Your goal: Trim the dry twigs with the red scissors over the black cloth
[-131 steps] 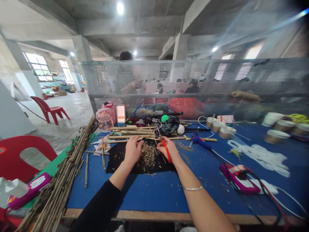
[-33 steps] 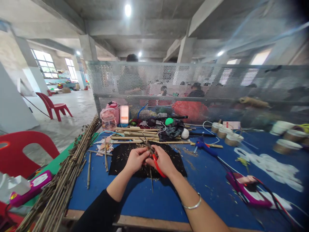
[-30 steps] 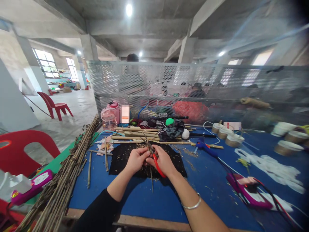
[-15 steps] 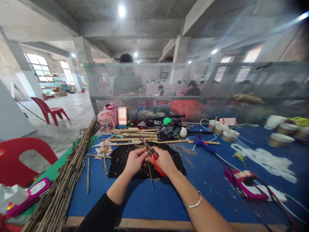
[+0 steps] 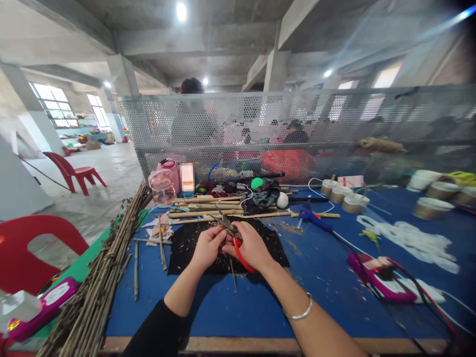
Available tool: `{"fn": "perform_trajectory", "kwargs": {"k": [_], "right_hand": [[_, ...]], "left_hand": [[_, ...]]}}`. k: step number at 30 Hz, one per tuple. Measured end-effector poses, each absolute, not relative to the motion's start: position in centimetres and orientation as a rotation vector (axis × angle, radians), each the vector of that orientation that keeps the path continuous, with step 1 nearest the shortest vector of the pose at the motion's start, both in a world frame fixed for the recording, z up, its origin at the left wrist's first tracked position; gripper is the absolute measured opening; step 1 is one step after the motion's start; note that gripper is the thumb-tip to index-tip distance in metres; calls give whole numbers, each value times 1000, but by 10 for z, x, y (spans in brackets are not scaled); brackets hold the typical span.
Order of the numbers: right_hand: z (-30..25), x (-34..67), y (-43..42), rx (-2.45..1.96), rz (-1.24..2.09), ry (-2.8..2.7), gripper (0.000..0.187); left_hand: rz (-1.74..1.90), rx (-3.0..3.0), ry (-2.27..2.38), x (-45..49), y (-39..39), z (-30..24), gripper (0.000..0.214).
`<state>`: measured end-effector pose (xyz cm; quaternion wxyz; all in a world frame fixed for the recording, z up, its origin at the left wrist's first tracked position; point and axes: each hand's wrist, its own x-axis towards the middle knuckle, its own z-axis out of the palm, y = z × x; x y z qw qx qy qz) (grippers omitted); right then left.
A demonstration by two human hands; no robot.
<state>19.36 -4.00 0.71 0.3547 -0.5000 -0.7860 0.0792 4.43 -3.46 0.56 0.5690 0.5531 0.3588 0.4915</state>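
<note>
My right hand (image 5: 253, 245) is closed round a pair of scissors (image 5: 238, 250) with red handles. Their metal blades are parted and point up and to the left, above the fingers of my left hand (image 5: 207, 246). That hand is pinched shut close against the right one, at what looks like a thin dry twig (image 5: 234, 278). The twig's lower end sticks out below both hands; its upper part is mostly hidden by my fingers. Under the hands lies a black cloth (image 5: 180, 258) strewn with small plant scraps.
A bundle of dry stalks (image 5: 98, 287) runs along the left table edge. Bamboo sticks (image 5: 208, 208) lie behind the cloth. To the right are a blue glue gun (image 5: 314, 218), a purple power strip (image 5: 366, 277) and several tubs (image 5: 355, 202). A perforated metal screen (image 5: 238, 119) stands at the back.
The twig's lower end has drawn up slightly towards my hands. The scissors and both hands have shifted only a little. The whole view has tilted slightly.
</note>
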Motion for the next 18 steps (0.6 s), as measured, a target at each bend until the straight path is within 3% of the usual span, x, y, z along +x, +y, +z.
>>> {"fn": "perform_trajectory", "kwargs": {"k": [4, 18], "right_hand": [[5, 192, -40, -1315, 252, -1987, 55], [5, 193, -42, -1313, 459, -1937, 28]], "left_hand": [[1142, 1318, 798, 45, -36, 8, 30], [1171, 1322, 904, 47, -36, 2, 42]]}}
